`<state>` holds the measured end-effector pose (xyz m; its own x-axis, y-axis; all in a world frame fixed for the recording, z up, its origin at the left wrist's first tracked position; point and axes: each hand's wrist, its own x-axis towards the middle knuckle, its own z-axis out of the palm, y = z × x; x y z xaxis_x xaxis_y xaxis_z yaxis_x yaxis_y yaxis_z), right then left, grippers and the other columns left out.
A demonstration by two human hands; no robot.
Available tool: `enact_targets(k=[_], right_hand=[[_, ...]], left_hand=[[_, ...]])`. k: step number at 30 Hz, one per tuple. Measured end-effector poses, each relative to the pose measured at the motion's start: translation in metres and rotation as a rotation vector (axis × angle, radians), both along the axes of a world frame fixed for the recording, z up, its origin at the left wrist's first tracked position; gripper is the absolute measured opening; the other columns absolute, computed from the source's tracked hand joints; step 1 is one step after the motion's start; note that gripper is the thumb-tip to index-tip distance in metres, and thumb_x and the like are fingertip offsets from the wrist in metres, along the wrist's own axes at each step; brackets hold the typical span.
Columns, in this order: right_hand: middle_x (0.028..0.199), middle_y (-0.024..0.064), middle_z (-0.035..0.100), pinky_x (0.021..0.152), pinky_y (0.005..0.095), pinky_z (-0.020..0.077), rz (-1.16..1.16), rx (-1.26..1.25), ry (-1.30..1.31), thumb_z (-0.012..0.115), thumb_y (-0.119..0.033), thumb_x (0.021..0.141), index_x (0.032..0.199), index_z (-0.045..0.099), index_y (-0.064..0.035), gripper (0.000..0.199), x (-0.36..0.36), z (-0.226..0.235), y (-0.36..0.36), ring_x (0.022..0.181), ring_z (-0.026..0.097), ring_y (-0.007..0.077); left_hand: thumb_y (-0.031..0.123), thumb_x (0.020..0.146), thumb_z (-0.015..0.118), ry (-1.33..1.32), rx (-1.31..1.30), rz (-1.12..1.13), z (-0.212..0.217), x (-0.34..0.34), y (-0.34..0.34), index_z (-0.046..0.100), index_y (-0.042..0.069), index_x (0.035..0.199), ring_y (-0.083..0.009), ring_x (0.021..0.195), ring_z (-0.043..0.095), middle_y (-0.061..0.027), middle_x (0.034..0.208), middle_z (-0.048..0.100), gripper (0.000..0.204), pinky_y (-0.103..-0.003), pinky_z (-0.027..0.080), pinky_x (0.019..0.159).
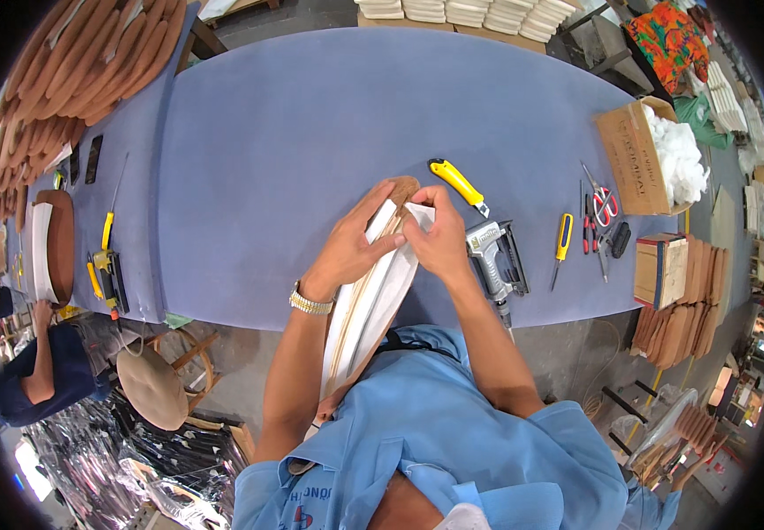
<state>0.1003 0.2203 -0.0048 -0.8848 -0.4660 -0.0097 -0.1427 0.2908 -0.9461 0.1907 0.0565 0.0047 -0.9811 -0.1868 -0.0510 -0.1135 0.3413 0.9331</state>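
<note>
A long, narrow upholstered pad with a brown rounded end (pixel 407 188) lies lengthwise before me, its near end against my blue shirt. White lining fabric (pixel 384 305) runs along both sides of a tan strip down its middle. My left hand (pixel 363 237), a watch at the wrist, is wrapped round the pad's left edge, thumb on top. My right hand (pixel 438 234) pinches the white fabric near the far end. Just right of that hand lies a grey staple gun (pixel 495 256). A yellow utility knife (pixel 458 183) rests beyond it on the blue table.
The blue padded table (pixel 338 106) bears a yellow-handled screwdriver (pixel 563 237), red-handled scissors (pixel 605 206) and a carton of white stuffing (pixel 636 159) at right. Brown pads (pixel 99 53) are piled at far left. A co-worker's arm (pixel 42 353) reaches in at left, near a stool (pixel 152 386).
</note>
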Motion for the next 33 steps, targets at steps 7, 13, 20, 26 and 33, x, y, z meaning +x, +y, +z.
enact_targets(k=[7, 13, 20, 26, 33], right_hand=[[0.084, 0.0032, 0.066, 0.071, 0.0299, 0.049, 0.036, -0.13, -0.268, 0.074, -0.017, 0.094, 0.097, 0.062, -0.0018, 0.02, -0.002, -0.007, 0.01, 0.077, 0.059, 0.0109], [0.076, 0.0015, 0.06, 0.067, 0.0306, 0.0447, -0.009, -0.176, -0.291, 0.069, -0.021, 0.101, 0.09, 0.059, -0.0028, 0.023, 0.003, -0.009, 0.011, 0.073, 0.053, 0.0099], [0.078, 0.0011, 0.06, 0.07, 0.0304, 0.0447, -0.018, -0.242, -0.431, 0.067, -0.025, 0.103, 0.091, 0.058, -0.0038, 0.026, 0.005, -0.023, 0.013, 0.076, 0.052, 0.0104], [0.08, 0.0026, 0.062, 0.071, 0.0304, 0.0457, -0.015, -0.222, -0.452, 0.067, -0.025, 0.102, 0.093, 0.06, -0.0031, 0.025, 0.005, -0.02, 0.009, 0.077, 0.055, 0.0114], [0.081, 0.004, 0.063, 0.071, 0.0322, 0.0472, -0.019, -0.208, -0.418, 0.067, -0.025, 0.102, 0.094, 0.061, -0.0023, 0.025, 0.004, -0.018, 0.009, 0.078, 0.057, 0.013]], left_hand=[[0.01, 0.096, 0.069, 0.093, -0.153, 0.001, 0.011, -0.008, -0.001, 0.06, 0.009, 0.147, -0.0368, 0.134, 0.061, -0.0207, 0.147, 0.062, 0.051, -0.042, 0.051, 0.109], [0.005, 0.091, 0.073, 0.211, -0.462, 0.007, 0.024, -0.014, 0.002, 0.074, 0.009, 0.126, -0.0354, 0.121, 0.068, -0.0177, 0.142, 0.065, 0.036, -0.041, 0.056, 0.101], [0.0, 0.087, 0.076, 0.229, -0.606, 0.003, 0.036, -0.024, 0.011, 0.075, 0.005, 0.106, -0.0285, 0.105, 0.075, -0.0127, 0.131, 0.072, 0.02, -0.036, 0.061, 0.085], [-0.003, 0.089, 0.072, 0.149, -0.392, 0.155, 0.026, -0.026, 0.01, 0.069, 0.002, 0.102, -0.0276, 0.097, 0.076, -0.0137, 0.122, 0.075, 0.014, -0.034, 0.061, 0.082], [-0.001, 0.088, 0.071, 0.181, -0.3, 0.099, 0.031, -0.03, 0.007, 0.069, 0.001, 0.108, -0.0324, 0.103, 0.074, -0.0142, 0.123, 0.073, 0.02, -0.037, 0.062, 0.085]])
